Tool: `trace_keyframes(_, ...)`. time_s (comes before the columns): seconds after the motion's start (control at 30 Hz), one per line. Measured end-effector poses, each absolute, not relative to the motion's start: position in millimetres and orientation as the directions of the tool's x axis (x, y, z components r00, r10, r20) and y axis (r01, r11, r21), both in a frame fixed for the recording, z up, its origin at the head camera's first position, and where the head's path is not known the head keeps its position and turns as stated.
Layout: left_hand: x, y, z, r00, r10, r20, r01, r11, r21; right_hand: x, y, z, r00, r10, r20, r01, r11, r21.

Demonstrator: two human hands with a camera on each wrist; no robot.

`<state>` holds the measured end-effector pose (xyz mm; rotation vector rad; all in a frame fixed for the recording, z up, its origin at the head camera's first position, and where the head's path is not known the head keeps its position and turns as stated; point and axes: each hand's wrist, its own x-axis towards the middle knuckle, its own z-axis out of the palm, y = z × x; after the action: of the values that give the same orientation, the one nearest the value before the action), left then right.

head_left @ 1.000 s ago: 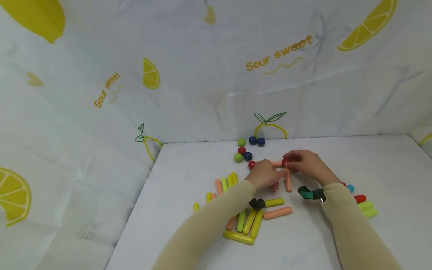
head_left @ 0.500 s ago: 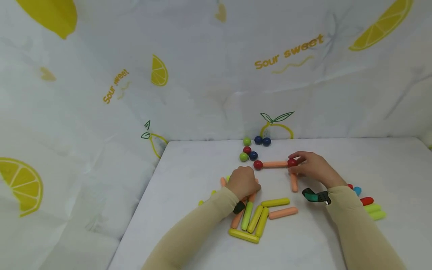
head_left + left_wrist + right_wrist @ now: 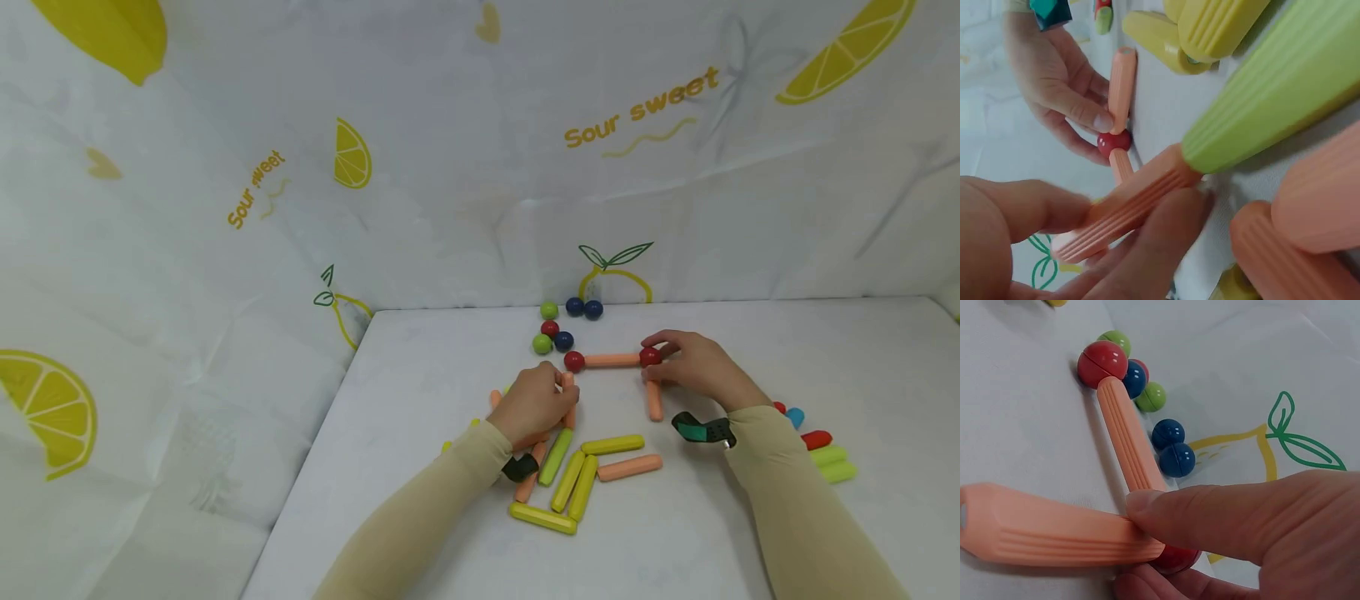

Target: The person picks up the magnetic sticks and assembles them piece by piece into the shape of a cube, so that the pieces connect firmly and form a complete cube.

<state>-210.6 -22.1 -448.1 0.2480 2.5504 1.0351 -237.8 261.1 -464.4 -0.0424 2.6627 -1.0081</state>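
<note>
Thumb and fingers of my left hand (image 3: 528, 404) pinch a peach-orange magnetic rod (image 3: 1129, 206). A lime rod (image 3: 1260, 100) meets its lower end, and the two form a line slanting down to the table. My right hand (image 3: 697, 367) holds a red ball (image 3: 650, 357) at the corner of an L shape. From that ball one peach-orange rod (image 3: 612, 361) runs left to a second red ball (image 3: 574, 361). Another peach-orange rod (image 3: 655, 402) points toward the near side. In the right wrist view, fingers partly hide the corner ball.
Behind the L lie loose green (image 3: 542, 343), red (image 3: 550, 329) and navy balls (image 3: 563, 341). Several yellow rods (image 3: 543, 517) and peach-orange rods (image 3: 630, 467) lie in front, some under the left arm. At the right are red (image 3: 817, 439) and lime pieces (image 3: 828, 456), partly behind the sleeve.
My left hand has left the L for the rods on the left and pinched a peach-orange one. The lime rod has shifted along with it. My right hand stays at the corner ball.
</note>
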Motion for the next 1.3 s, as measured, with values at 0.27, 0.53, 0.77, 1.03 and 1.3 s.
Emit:
trace_keyframes(0.27, -209.9, -22.7, -451.8, -0.907, 0.351, -0.234, 0.094, 0.708, 0.699, -238.8, 260.3, -466.7, -0.954, -0.131, -0.27, 0.082, 0.751, -0.655)
trace_keyframes(0.53, -213.4, -27.0, -455.2, -0.854, 0.439, -0.278, 0.125, 0.693, 0.71, -236.8, 261.9, -461.3, -0.954, -0.133, -0.268, 0.077, 0.755, -0.651)
trace_keyframes(0.77, -232.6, -10.0, -462.3, -0.892, 0.294, -0.343, 0.013, 0.775, 0.632, -236.7, 261.0, -464.8, -0.949, -0.134, -0.285, 0.092, 0.747, -0.658)
trace_keyframes(1.03, -239.7, -0.9, -462.5, -0.913, 0.211, -0.35, -0.02, 0.832, 0.555, -236.1, 257.6, -462.1, -0.952, -0.144, -0.271, 0.073, 0.75, -0.658)
trace_keyframes(1.3, -246.2, 1.0, -458.6, -0.903, 0.181, -0.39, -0.054, 0.851, 0.522, -237.9, 257.0, -461.0, -0.954, -0.164, -0.249, 0.046, 0.745, -0.666)
